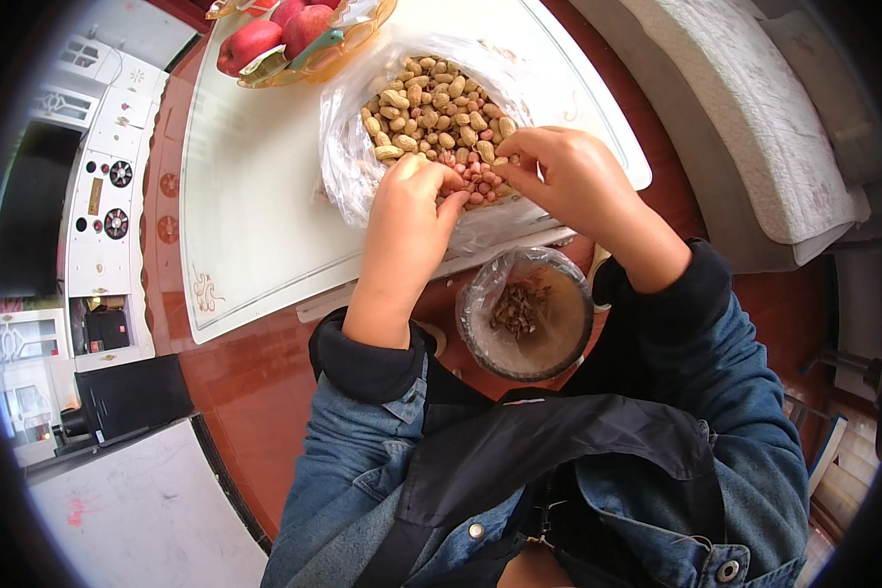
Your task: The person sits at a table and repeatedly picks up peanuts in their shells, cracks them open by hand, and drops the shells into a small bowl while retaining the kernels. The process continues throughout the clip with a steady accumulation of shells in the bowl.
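Note:
A clear plastic bag (342,158) lies open on the table, filled with unshelled peanuts (430,95). Pink-skinned shelled kernels (478,184) are gathered at its near side. My left hand (409,213) reaches over the bag's near left edge, thumb and forefinger curled close together above the kernels. Whether anything small sits between them is hidden. From the right, my right hand (569,173) pinches a peanut (501,159) between thumb and forefinger. Below the table edge, between my knees, stands a bin (573,331) lined with clear plastic, with broken peanut shells (516,310) inside.
The white-topped table (264,220) carries an amber fruit bowl (353,48) with red apples (305,29) at its far left. A sofa with a quilted cover (764,110) stands to the right. Reddish floor (235,397) and a white cabinet (106,264) lie to the left.

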The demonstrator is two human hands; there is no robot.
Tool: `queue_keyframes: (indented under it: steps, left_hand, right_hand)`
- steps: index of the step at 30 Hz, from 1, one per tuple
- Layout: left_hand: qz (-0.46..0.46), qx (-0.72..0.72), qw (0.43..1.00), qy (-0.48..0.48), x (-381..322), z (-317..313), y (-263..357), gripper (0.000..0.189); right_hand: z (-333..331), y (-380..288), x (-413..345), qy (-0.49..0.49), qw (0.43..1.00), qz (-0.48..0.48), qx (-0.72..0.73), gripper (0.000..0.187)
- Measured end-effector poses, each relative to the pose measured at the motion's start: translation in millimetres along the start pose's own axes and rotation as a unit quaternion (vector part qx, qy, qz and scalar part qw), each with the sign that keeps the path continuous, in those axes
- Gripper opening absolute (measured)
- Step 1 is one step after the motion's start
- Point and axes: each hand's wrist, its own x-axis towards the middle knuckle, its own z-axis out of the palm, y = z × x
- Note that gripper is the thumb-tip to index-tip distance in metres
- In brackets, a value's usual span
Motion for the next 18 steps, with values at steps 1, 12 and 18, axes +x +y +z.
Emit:
queue_keyframes:
  steps: [1, 12, 18]
  left_hand:
    - [0.009, 0.023, 1.000, -0.005, 0, 2, -3, 0.010]
    - [-0.117, -0.457, 0.877, 0.093, 2, -7, 0, 0.008]
    - [-0.116, -0.474, 0.870, 0.072, 0, 0, 4, 0.017]
  right_hand:
    - [3, 2, 0, -0.009, 1.000, -0.004, -0.018, 0.015]
    - [4, -7, 3, 0.132, 0.976, 0.028, 0.173, 0.007]
    - [9, -6, 3, 0.158, 0.949, 0.020, 0.272, 0.008]
